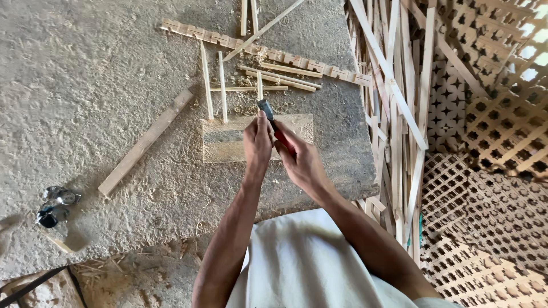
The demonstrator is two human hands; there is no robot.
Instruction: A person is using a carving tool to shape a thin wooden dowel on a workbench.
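Here, both hands [279, 151] gripping red-handled chisel [274, 126], over wooden block [228, 142]

The one camera sits on my head, looking steeply down over my forearms, close above my left hand [258, 142] and right hand [302, 162] near the front edge of the dusty work slab [85, 114]

Sawdust-strewn grey floor [85, 85], daylit wooden lattice panels [496, 114] at right.
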